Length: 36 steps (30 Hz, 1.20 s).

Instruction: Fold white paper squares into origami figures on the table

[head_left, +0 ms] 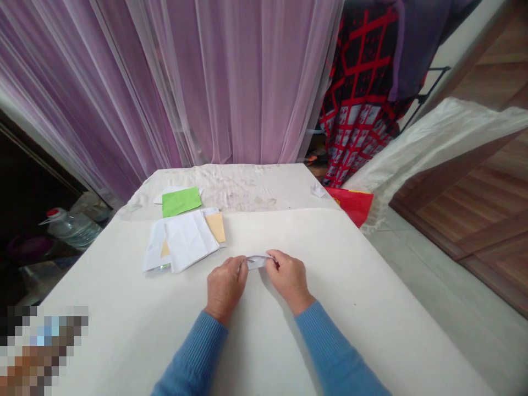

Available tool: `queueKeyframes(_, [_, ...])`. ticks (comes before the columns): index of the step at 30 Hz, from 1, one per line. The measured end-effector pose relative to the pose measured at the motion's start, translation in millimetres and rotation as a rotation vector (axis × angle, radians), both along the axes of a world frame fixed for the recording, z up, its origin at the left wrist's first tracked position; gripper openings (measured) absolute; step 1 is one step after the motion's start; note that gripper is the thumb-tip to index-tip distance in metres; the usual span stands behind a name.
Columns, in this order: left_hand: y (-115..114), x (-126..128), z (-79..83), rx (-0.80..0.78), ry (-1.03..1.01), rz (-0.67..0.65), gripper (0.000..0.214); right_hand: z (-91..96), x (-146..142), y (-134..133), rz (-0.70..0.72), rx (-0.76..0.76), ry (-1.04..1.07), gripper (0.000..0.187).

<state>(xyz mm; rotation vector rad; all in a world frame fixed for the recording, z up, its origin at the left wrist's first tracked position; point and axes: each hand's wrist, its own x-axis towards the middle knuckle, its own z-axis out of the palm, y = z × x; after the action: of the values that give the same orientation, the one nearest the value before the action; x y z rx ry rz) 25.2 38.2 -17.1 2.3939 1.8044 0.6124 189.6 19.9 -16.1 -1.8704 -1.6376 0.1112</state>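
While the left hand (225, 289) and right hand (290, 279) pinch the folded white paper (256, 262) between closed fingertips, uneven pull risks tearing. A slip could shift the crease (narrow grip).

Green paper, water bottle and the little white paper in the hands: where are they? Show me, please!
green paper (180, 202): head view, middle of the sheet.
water bottle (74, 230): head view, side of its clear body.
little white paper (256, 262): head view, middle of the part that shows.
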Motion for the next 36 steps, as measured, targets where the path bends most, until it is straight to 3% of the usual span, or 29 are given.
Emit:
queueKeyframes(4, [0, 1, 1.8, -0.004, 0.124, 0.024, 0.032, -2.3, -6, -2, 0.025, 0.057, -0.105, 0.024])
queueKeyframes(10, [1, 3, -2.2, -0.009, 0.103, 0.046, 0.031, -7.2, -8, -2, 0.021, 0.071, -0.144, 0.024])
queueKeyframes(24, [-1, 6, -3.5, -0.039, 0.021, -0.006, 0.031, -5.4, -12, -3, 0.078, 0.004, -0.072, 0.028])
queueKeyframes(30, [2, 4, -2.2, -0.065, 0.005, 0.028, 0.029, -9.0, -3, 0, -0.007, 0.026, 0.015, 0.025])
queueKeyframes(36, [0, 6, 4.3, -0.113, -0.100, 0.030, 0.028, -7.2, -6, -1, 0.012, 0.001, 0.042, 0.025])
